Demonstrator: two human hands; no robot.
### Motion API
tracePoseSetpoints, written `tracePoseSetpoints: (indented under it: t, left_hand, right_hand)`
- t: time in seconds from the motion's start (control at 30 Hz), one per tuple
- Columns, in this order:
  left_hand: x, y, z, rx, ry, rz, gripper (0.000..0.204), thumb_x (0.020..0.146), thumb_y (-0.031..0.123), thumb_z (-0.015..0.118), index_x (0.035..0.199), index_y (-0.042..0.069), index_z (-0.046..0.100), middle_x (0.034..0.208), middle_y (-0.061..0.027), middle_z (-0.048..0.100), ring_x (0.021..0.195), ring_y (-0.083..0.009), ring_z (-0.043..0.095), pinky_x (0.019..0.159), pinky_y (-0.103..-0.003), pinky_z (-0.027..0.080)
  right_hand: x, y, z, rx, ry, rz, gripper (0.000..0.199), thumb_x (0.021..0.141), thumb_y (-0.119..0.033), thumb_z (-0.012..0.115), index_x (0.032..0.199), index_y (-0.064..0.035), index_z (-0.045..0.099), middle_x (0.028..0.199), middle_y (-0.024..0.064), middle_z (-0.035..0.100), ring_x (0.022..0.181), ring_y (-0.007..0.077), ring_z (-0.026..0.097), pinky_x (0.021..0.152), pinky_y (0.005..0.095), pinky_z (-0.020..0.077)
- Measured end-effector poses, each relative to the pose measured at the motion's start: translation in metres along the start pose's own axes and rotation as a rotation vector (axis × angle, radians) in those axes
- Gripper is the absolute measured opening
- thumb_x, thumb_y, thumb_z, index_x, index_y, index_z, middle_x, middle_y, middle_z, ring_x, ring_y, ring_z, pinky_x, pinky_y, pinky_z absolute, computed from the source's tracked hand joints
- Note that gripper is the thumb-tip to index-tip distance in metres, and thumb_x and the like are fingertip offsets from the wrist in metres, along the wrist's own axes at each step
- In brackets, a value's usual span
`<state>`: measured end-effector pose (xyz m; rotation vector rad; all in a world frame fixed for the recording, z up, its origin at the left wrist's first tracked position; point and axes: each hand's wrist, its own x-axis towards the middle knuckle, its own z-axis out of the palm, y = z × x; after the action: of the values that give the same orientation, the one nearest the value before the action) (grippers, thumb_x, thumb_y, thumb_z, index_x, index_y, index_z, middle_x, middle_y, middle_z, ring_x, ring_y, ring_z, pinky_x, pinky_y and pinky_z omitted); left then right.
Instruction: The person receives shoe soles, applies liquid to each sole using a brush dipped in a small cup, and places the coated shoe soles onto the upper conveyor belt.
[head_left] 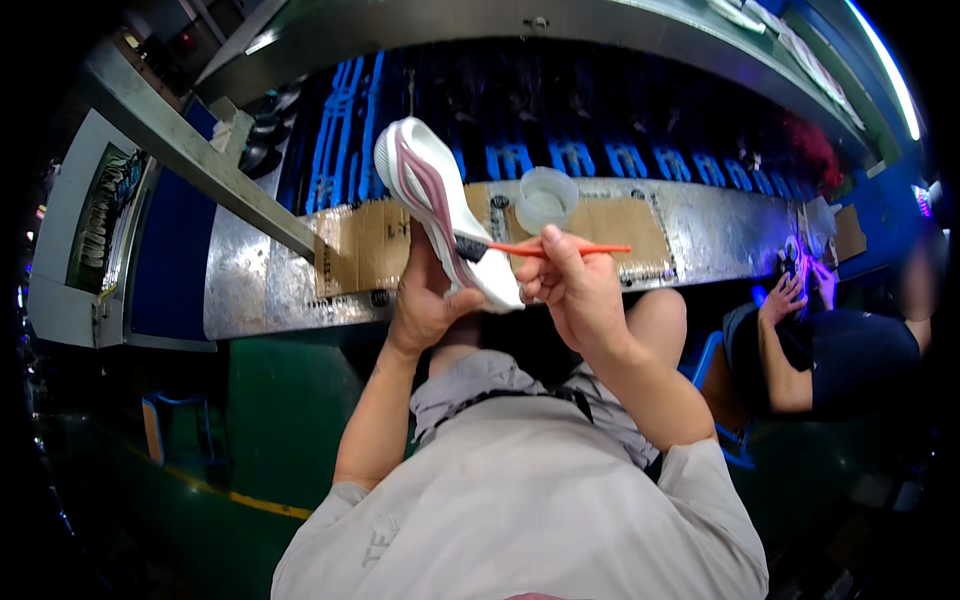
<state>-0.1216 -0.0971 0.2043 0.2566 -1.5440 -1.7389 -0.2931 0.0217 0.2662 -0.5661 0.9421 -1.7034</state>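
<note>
A white shoe sole [432, 165] with a dusty-pink band along its side is tilted up over the bench edge. My left hand [432, 300] is closed around its lower part, thumb along the near end. In my right hand [575, 285] is a brush with an orange handle [600, 248], pinched between thumb and fingers. Its dark bristles [469, 248] touch or nearly touch the inner face of the sole; the exact contact is hard to make out. Just beyond my right hand stands a translucent round plastic tub [547, 198], with what looks like clear liquid inside.
Flattened cardboard [355, 245] covers part of the metal bench [255, 265]. Behind it runs a dark conveyor with blue-lit markings [570, 158]. A slanting metal post [215, 165] rises at the left. To the right, a seated person [850, 350] works under violet light.
</note>
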Motion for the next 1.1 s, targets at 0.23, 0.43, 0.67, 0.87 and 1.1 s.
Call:
tracePoseSetpoints:
  t: [0.23, 0.43, 0.67, 0.87, 1.1]
  left_hand:
    - [-0.016, 0.004, -0.016, -0.529, -0.042, -0.345, 0.093, 0.096, 0.060, 0.056, 0.161, 0.000, 0.027, 0.140, -0.0248, 0.058, 0.122, -0.0355, 0.065, 0.104, -0.049, 0.055]
    - [0.045, 0.070, -0.050, -0.522, -0.219, -0.293, 0.102, 0.092, 0.068, 0.062, 0.157, -0.005, 0.032, 0.132, -0.0375, 0.059, 0.106, -0.0411, 0.072, 0.084, -0.047, 0.065]
    - [0.254, 0.174, -0.071, -0.514, 0.116, 0.130, 0.079, 0.106, 0.047, 0.051, 0.151, -0.014, 0.032, 0.146, -0.0426, 0.045, 0.133, -0.0475, 0.055, 0.105, -0.050, 0.056]
    - [0.274, 0.151, -0.100, 0.456, 0.661, 0.276, 0.055, 0.103, 0.044, 0.059, 0.127, -0.006, 0.065, 0.120, -0.0242, 0.073, 0.110, -0.0377, 0.071, 0.090, -0.041, 0.059]
    - [0.329, 0.155, -0.095, 1.768, 0.462, 0.219, 0.068, 0.096, 0.056, 0.062, 0.136, 0.001, 0.064, 0.121, -0.0294, 0.070, 0.114, -0.0444, 0.068, 0.100, -0.047, 0.052]
  right_hand:
    - [0.012, 0.002, -0.067, -0.298, 0.232, -0.341, 0.033, 0.111, -0.025, 0.054, 0.119, 0.0042, 0.068, 0.092, 0.0104, 0.074, 0.072, 0.0126, 0.067, 0.068, 0.0259, 0.0557]
    - [-0.003, 0.002, -0.154, -0.686, 0.432, -0.525, 0.031, 0.110, -0.020, 0.054, 0.128, 0.0023, 0.066, 0.100, 0.0099, 0.072, 0.073, 0.0108, 0.065, 0.069, 0.0237, 0.0526]
    - [-0.024, 0.004, -0.211, -1.130, 0.480, -0.514, 0.022, 0.101, -0.007, 0.063, 0.121, 0.0016, 0.071, 0.101, 0.0142, 0.075, 0.087, 0.0219, 0.071, 0.079, 0.0322, 0.0558]
    - [-0.048, 0.011, -0.241, -1.439, 0.408, -0.635, 0.020, 0.095, -0.002, 0.066, 0.114, 0.0003, 0.071, 0.101, 0.0164, 0.074, 0.092, 0.0333, 0.070, 0.084, 0.0397, 0.0547]
    - [-0.039, 0.012, -0.238, -1.454, 0.376, -0.585, 0.019, 0.095, -0.003, 0.064, 0.113, -0.0003, 0.071, 0.098, 0.0158, 0.073, 0.090, 0.0343, 0.070, 0.082, 0.0413, 0.0544]
